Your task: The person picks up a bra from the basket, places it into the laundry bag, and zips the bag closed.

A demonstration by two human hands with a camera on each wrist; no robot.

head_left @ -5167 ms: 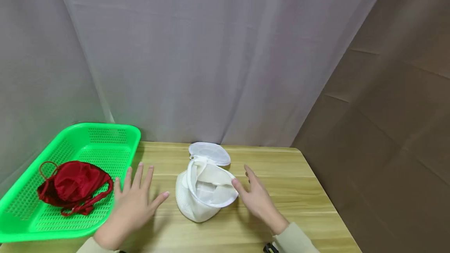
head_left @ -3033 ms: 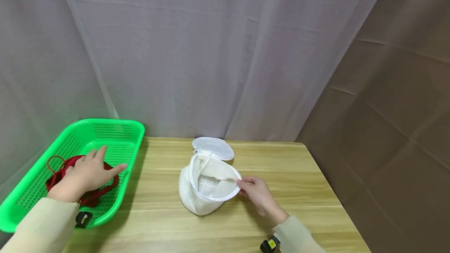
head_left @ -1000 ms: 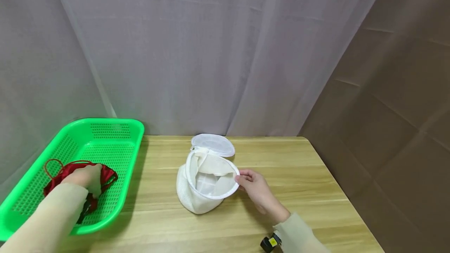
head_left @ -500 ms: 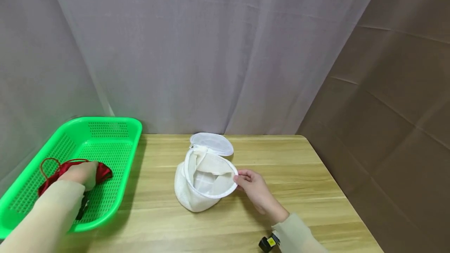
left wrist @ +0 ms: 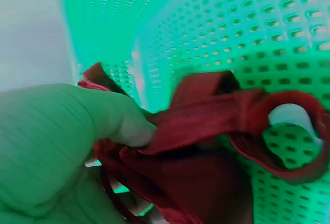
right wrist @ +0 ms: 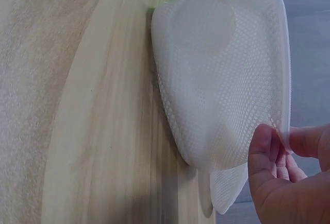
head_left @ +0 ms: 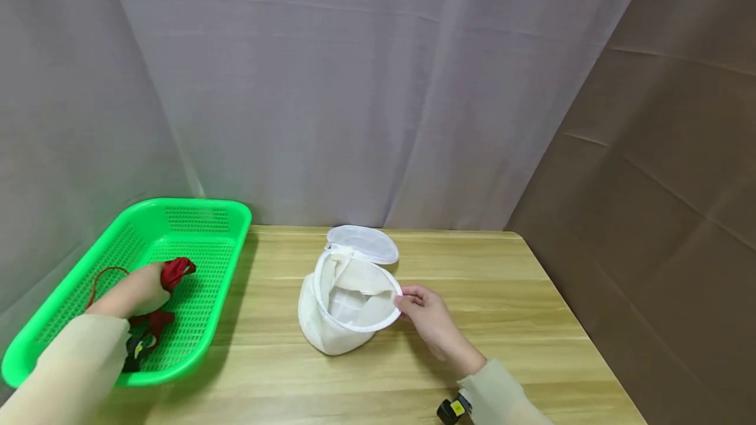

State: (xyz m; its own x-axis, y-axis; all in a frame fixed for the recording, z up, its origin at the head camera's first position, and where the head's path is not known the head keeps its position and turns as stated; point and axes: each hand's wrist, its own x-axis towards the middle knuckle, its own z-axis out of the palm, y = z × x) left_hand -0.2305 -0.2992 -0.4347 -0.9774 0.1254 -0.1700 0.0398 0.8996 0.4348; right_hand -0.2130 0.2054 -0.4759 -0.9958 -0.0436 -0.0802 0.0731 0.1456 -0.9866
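My left hand (head_left: 137, 292) is down in the green basket, gripping a red satin bra (head_left: 178, 271). The left wrist view has my thumb pressed on the bra's folded fabric and strap (left wrist: 201, 118); much of the rest lies under my hand. A white mesh laundry bag (head_left: 321, 323) sits on the table with its round mouth facing up and toward the right. Its round lid (head_left: 363, 244) is flipped back behind it. Thumb and fingers of my right hand (head_left: 432, 321) pinch the right side of the bag's rim (right wrist: 284, 74).
The green plastic basket (head_left: 243, 228) with perforated walls stands at the left of the wooden table (head_left: 484, 281). A grey curtain (head_left: 307, 97) hangs behind the table, and a brown cloth (head_left: 661, 215) runs along its right side.
My left hand has moved from above the table into the basket, taken hold of the bra and bunched it up. My right hand has closed on the bag's rim and stays there.
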